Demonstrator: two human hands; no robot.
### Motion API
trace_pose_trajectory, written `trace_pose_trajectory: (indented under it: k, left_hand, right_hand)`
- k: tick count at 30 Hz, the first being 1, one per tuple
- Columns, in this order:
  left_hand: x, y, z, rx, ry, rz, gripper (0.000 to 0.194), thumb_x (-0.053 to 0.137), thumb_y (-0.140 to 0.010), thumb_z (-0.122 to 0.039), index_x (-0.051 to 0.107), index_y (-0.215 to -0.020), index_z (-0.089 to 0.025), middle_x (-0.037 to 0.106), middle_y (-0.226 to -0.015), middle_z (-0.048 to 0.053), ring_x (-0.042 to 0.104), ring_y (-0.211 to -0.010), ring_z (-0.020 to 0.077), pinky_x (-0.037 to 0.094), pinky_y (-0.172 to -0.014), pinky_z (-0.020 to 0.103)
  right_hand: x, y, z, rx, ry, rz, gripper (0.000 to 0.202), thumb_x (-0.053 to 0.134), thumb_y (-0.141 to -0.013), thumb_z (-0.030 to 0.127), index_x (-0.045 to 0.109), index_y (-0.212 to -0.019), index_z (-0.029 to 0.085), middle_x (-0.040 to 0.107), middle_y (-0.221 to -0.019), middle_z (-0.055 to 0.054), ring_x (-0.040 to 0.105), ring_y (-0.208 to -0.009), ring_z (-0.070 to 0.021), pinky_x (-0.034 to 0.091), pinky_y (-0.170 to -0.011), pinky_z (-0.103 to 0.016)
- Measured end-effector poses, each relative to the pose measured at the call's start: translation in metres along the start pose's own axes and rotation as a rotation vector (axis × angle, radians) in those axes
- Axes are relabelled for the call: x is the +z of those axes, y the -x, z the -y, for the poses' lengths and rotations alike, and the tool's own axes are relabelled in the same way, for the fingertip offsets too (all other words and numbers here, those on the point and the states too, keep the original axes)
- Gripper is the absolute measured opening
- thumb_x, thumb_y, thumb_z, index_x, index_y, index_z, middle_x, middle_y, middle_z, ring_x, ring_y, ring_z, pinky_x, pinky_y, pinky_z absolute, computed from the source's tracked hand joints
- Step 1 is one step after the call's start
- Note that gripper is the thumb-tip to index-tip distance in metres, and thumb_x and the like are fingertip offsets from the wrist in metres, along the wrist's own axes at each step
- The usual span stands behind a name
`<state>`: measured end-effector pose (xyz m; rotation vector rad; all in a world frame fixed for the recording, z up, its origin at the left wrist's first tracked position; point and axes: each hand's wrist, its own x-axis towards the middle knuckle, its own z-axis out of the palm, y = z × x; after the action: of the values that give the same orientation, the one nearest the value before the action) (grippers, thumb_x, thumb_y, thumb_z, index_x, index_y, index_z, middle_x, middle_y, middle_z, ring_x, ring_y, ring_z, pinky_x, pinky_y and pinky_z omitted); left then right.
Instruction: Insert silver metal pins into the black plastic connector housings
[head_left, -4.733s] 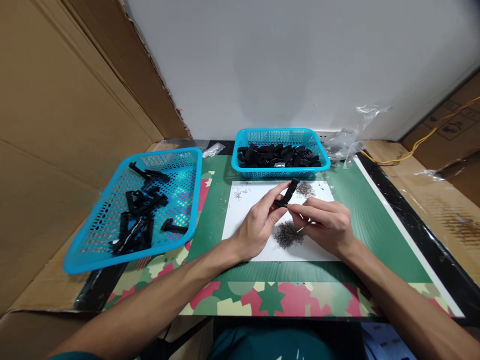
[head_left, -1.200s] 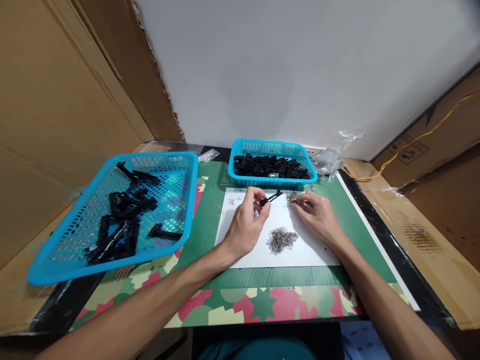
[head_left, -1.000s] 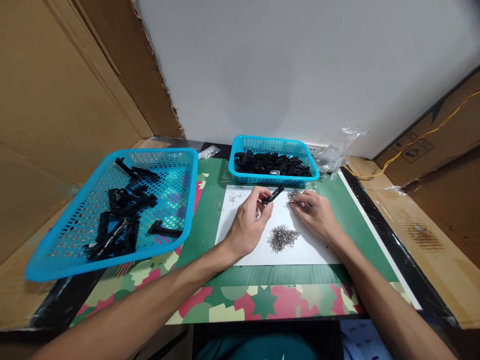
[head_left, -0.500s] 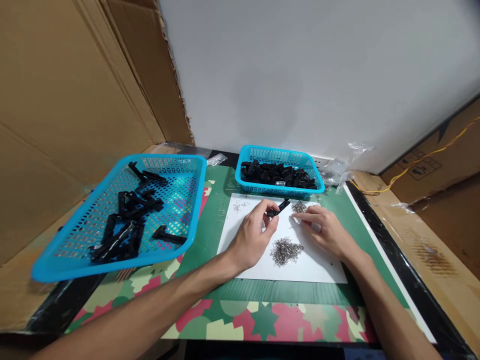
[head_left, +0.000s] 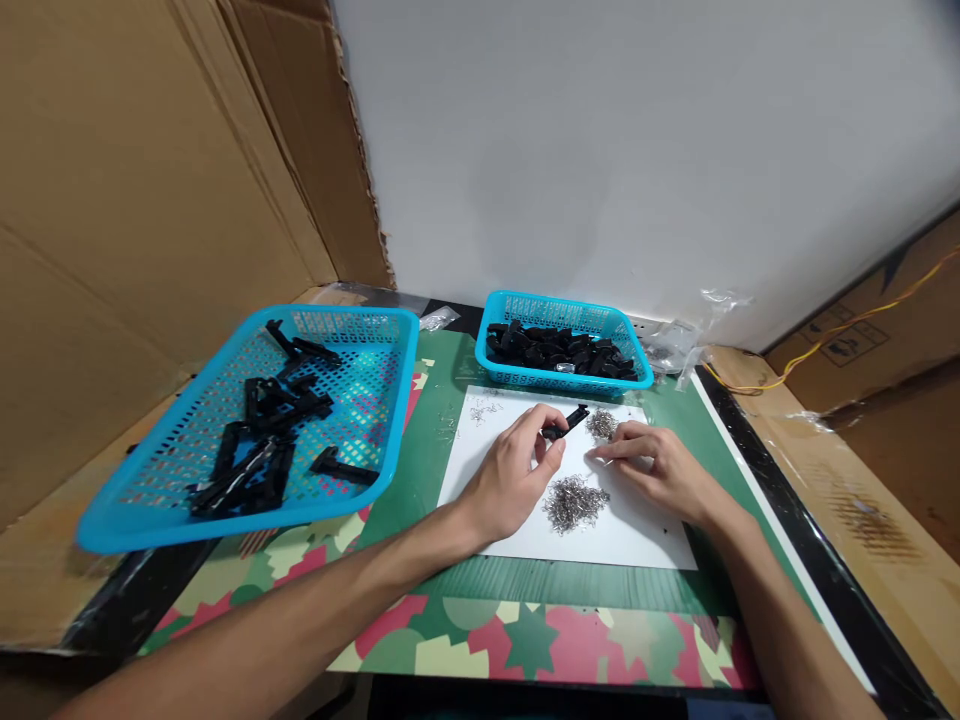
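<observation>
Gripping a black plastic part with the left hand above white paper; reaching down with the right hand just beside a small pile of metal bits, unclear whether holding any. At left, scattered black parts inside a large blue basket; behind the paper, heaped black pieces inside a smaller blue basket. Nearer, a bigger metal pile on the paper; at back right, crumpled clear plastic. Curled loosely at right, with index finger stretched to the paper

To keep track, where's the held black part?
The black part is in the left hand, right of centre in the head view, just left of the smaller metal pile.
</observation>
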<state>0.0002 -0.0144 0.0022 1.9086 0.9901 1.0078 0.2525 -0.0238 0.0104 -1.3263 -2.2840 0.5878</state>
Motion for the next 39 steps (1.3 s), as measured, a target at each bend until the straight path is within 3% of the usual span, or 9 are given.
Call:
trace_pose_trajectory:
  k: [3, 8, 16, 24, 32, 36, 39]
  left_hand:
    - [-0.001, 0.0, -0.001, 0.0, 0.002, 0.001, 0.013, 0.053, -0.102, -0.025, 0.06, -0.113, -0.02, 0.068, -0.1, 0.003, 0.06, -0.077, 0.0155, 0.048, -0.073, 0.031]
    - [-0.001, -0.001, -0.003, -0.005, -0.004, 0.01, 0.013, 0.054, -0.101, -0.023, 0.06, -0.112, -0.02, 0.068, -0.102, 0.003, 0.062, -0.081, 0.0168, 0.049, -0.074, 0.031]
    - [0.0, -0.001, -0.003, -0.001, -0.003, 0.027, 0.013, 0.053, -0.101, -0.022, 0.06, -0.112, -0.019, 0.067, -0.104, 0.004, 0.06, -0.082, 0.016, 0.048, -0.076, 0.032]
    - [-0.001, -0.001, -0.003, -0.004, -0.013, 0.04, 0.013, 0.054, -0.102, -0.022, 0.06, -0.113, -0.019, 0.066, -0.103, 0.003, 0.059, -0.079, 0.0154, 0.048, -0.076, 0.032]
    - [-0.003, 0.001, -0.005, 0.028, -0.056, 0.126, 0.023, 0.052, -0.104, -0.016, 0.073, -0.113, -0.02, 0.063, -0.109, 0.005, 0.06, -0.084, 0.0151, 0.048, -0.08, 0.031]
    - [-0.002, 0.002, -0.004, 0.015, -0.06, 0.151, 0.023, 0.052, -0.104, -0.017, 0.073, -0.113, -0.019, 0.062, -0.109, 0.004, 0.058, -0.077, 0.0129, 0.048, -0.074, 0.03]
    - [-0.002, 0.002, -0.003, 0.021, -0.061, 0.158, 0.023, 0.053, -0.103, -0.015, 0.073, -0.112, -0.02, 0.062, -0.11, 0.005, 0.06, -0.082, 0.014, 0.048, -0.074, 0.03]
  right_hand:
    - [0.001, 0.0, 0.0, 0.078, -0.036, -0.067, 0.029, 0.058, -0.098, 0.023, 0.084, -0.11, 0.024, 0.072, -0.087, -0.005, 0.065, -0.074, -0.0188, 0.05, -0.069, -0.032]
    - [0.01, -0.004, -0.002, 0.2, -0.117, -0.201, 0.02, 0.066, -0.091, 0.031, 0.081, -0.091, 0.018, 0.077, -0.085, -0.007, 0.066, -0.073, -0.0202, 0.051, -0.068, -0.033]
    - [0.019, -0.011, 0.006, 0.366, -0.15, -0.239, 0.022, 0.073, -0.082, 0.037, 0.078, -0.08, 0.016, 0.063, -0.061, 0.0, 0.053, -0.058, -0.0157, 0.036, -0.055, -0.028]
    - [0.018, -0.01, -0.002, 0.371, -0.291, -0.214, 0.022, 0.072, -0.083, 0.036, 0.079, -0.082, 0.014, 0.075, -0.075, -0.006, 0.065, -0.068, -0.0193, 0.044, -0.063, -0.03]
    - [0.016, -0.009, -0.007, 0.421, -0.437, -0.333, 0.033, 0.082, -0.075, 0.046, 0.081, -0.078, 0.013, 0.072, -0.066, -0.007, 0.055, -0.057, -0.0151, 0.036, -0.053, -0.027]
    - [0.015, -0.008, -0.004, 0.456, -0.407, -0.336, 0.03, 0.083, -0.074, 0.044, 0.083, -0.075, 0.014, 0.073, -0.064, -0.007, 0.055, -0.057, -0.016, 0.037, -0.053, -0.028]
    - [0.013, -0.007, -0.001, 0.418, -0.413, -0.408, 0.026, 0.083, -0.075, 0.042, 0.084, -0.078, 0.015, 0.076, -0.069, -0.007, 0.059, -0.061, -0.0172, 0.041, -0.057, -0.029]
